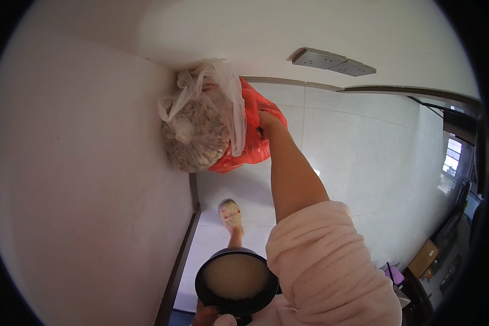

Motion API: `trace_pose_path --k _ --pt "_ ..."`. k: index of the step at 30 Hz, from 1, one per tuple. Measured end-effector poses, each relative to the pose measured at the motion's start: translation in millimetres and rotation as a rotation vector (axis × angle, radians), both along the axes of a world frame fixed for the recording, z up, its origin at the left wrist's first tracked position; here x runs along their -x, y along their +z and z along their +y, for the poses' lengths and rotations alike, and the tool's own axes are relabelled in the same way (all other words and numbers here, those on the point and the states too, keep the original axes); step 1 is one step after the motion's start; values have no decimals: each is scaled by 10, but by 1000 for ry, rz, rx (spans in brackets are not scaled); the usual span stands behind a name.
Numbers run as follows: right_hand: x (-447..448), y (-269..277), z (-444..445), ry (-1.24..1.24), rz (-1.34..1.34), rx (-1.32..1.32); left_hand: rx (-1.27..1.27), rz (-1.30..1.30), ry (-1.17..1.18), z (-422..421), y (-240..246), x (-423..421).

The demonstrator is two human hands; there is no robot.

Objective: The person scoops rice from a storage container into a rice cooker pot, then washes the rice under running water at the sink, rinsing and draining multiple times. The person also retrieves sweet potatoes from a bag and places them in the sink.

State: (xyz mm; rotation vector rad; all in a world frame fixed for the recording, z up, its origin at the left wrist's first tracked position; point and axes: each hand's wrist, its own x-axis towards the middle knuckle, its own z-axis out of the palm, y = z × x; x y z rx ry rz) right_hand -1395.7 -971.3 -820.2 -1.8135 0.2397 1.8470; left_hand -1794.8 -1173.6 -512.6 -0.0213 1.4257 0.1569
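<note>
My right hand (pixel 268 123) reaches into the opening of a red plastic bag (pixel 256 142); its fingers are hidden inside, so what they hold does not show. Against that bag's left side, in the wall corner, leans a knotted clear plastic bag (pixel 197 136) full of pale, lumpy contents. White plastic handles (pixel 232 102) drape over both. Low in the view, my left hand (pixel 205 314) grips the lower left rim of a dark round pot (pixel 228 305), which contains cloudy, pale liquid (pixel 236 277).
A white wall (pixel 85 171) rises at the left, and another wall at the top carries grey socket panels (pixel 334 62). Below lies a pale tiled floor (pixel 350 150), with my slippered foot (pixel 230 214) near the pot. At the far right are a cardboard box (pixel 423 258) and dark furniture.
</note>
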Motion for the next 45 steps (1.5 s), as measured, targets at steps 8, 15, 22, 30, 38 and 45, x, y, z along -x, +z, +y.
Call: trace_pose_path --k 8,15,22,30,38,45 --pt "-32 -74 -113 30 40 -21 -3 -1 -6 32 2 13" --pt "104 56 -69 -130 -3 -51 -12 -3 -5 77 -9 23" --pt "443 -265 -133 51 -671 -194 -21 -33 -29 146 7 42" --pt "270 403 -154 12 -323 -262 -47 -35 2 54 72 0" --pt "263 445 -497 -312 -547 -470 -74 -41 -14 1 152 -84" --pt "88 513 -856 -1024 -406 -521 -94 -21 -67 -43 191 -243"
